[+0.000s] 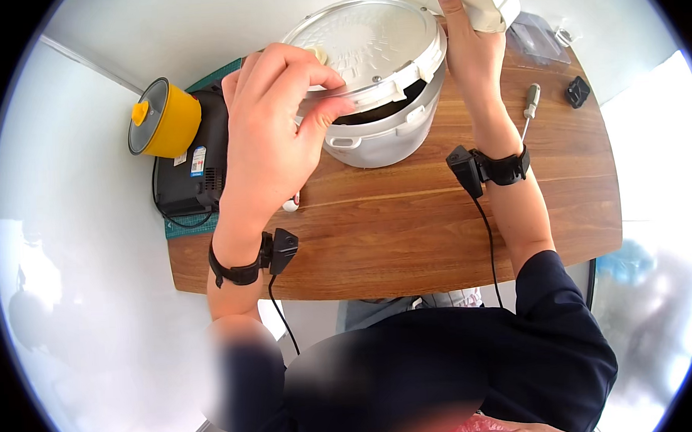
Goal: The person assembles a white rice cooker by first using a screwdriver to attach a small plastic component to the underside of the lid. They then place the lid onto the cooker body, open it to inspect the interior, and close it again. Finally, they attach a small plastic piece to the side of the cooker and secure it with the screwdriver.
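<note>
A round silvery metal lid (pixel 388 36) with an embossed pattern and a pale rim sits raised and tilted over a light grey pot (pixel 385 141). Through the gap between them the dark inside shows. With thumb and fingers pinched at the lid's near left edge, my left hand (pixel 269 134) holds it. My right hand (pixel 474 60) grips a white plastic cover (pixel 487 5) beyond the lid's right side, thumb on its face. The other right fingers are hidden behind, and the cover runs out of the picture's top. Whether cover and lid are joined is unclear.
On the wooden table (pixel 409 236), a yellow pot (pixel 178 115) with a glass lid sits by a black appliance (pixel 182 181) on a green mat (pixel 180 227). To the right lie a screwdriver (pixel 532 100), a black part (pixel 578 91) and a clear plastic piece (pixel 535 38).
</note>
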{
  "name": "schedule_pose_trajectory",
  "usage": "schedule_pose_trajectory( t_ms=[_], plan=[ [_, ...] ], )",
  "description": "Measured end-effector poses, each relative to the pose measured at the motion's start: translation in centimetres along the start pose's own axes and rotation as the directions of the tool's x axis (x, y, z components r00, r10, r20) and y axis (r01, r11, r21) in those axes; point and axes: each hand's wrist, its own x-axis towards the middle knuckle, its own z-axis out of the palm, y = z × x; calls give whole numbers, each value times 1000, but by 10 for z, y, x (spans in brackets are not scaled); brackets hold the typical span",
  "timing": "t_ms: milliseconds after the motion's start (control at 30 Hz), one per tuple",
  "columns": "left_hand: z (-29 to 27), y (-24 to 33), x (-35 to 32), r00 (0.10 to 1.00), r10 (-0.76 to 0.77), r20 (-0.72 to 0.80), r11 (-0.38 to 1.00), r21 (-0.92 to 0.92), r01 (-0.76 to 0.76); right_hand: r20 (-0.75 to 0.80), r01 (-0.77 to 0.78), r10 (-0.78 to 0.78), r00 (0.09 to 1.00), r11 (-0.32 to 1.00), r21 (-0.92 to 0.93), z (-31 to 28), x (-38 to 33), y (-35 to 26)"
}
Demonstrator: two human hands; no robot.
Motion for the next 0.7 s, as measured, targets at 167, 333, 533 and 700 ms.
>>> schedule_pose_trajectory(
  t_ms=[167, 333, 533, 700],
  plan=[
    [9, -2, -13, 1000, 4, -23, 1000, 1, -4, 31, -257, 261, 965, 912, 319, 4, -6, -10],
    [5, -16, -22, 997, 70, -30, 997, 16, -70, 63, -285, 283, 957, 880, 380, 3, -2, -12],
    [2, -52, -30, 990, 140, 7, 986, 86, -140, 77, -233, 220, 972, 889, 395, 2, 1, -14],
    [15, -68, -33, 974, 206, -92, 978, -13, -208, 42, -186, 181, 983, 945, 270, 4, 0, -15]
  ],
)
